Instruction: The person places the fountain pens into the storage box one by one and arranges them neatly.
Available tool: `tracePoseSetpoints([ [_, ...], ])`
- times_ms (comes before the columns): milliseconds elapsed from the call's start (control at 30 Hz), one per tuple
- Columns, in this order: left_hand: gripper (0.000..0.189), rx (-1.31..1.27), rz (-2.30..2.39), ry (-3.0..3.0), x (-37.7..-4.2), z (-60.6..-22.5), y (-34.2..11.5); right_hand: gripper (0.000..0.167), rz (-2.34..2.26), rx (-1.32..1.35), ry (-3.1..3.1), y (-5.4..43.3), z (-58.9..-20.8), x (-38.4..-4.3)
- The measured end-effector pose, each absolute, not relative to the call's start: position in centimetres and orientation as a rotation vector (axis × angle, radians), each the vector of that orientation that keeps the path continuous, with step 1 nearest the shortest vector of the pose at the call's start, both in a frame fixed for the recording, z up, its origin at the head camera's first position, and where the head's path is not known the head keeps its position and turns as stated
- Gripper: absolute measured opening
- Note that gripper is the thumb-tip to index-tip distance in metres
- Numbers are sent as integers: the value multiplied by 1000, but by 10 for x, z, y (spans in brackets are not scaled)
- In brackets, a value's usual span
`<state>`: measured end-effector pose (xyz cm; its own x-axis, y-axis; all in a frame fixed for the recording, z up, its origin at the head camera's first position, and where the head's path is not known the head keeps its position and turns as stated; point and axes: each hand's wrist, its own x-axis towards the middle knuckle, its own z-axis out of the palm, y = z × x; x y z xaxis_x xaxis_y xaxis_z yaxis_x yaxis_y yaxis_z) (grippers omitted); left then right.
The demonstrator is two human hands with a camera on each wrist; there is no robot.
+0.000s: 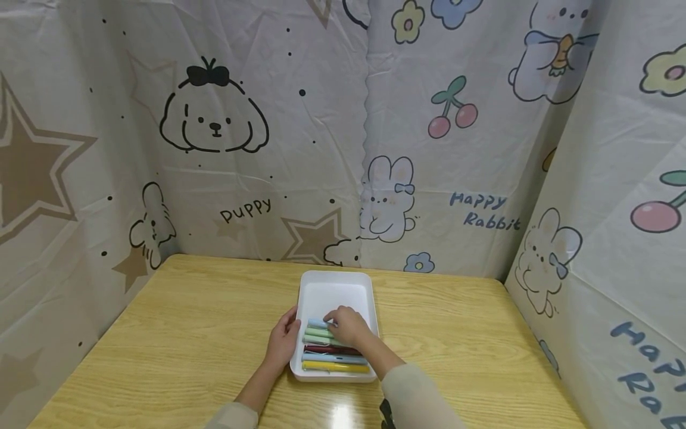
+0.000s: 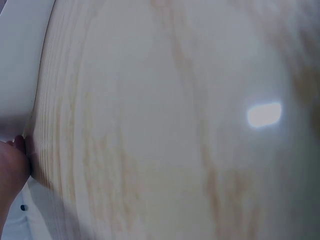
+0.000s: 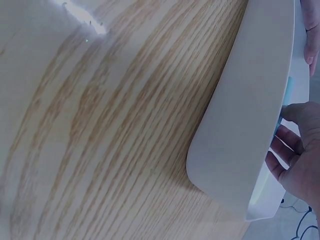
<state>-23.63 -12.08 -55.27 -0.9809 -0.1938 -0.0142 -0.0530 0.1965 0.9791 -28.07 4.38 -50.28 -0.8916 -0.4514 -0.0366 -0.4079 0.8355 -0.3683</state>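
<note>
A white rectangular tray (image 1: 334,292) lies lengthwise on the table. Several pens lie side by side across its near half: a yellow pen (image 1: 334,366), a blue-grey pen (image 1: 321,357), a dark red pen (image 1: 327,350) and green pens (image 1: 317,332). My left hand (image 1: 283,341) holds the tray's left wall, thumb at the rim; the left wrist view shows only part of that hand (image 2: 11,167). Inside the tray, my right hand (image 1: 349,326) pinches a light blue pen (image 1: 316,323), the farthest of the row. Its thumb and finger are on the pen (image 3: 289,92) in the right wrist view.
The tray stands on a light wood-grain table (image 1: 214,310), near its back edge. Printed curtains (image 1: 321,179) with cartoon animals, stars and flowers hang behind and at both sides. Cables (image 3: 302,225) show beyond the tray in the right wrist view.
</note>
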Motion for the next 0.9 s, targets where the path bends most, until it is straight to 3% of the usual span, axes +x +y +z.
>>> tracePoseSetpoints([
  [900, 42, 261, -1907, -2345, -237, -554, -120, 19, -612, -653, 2876, 49, -501, -283],
])
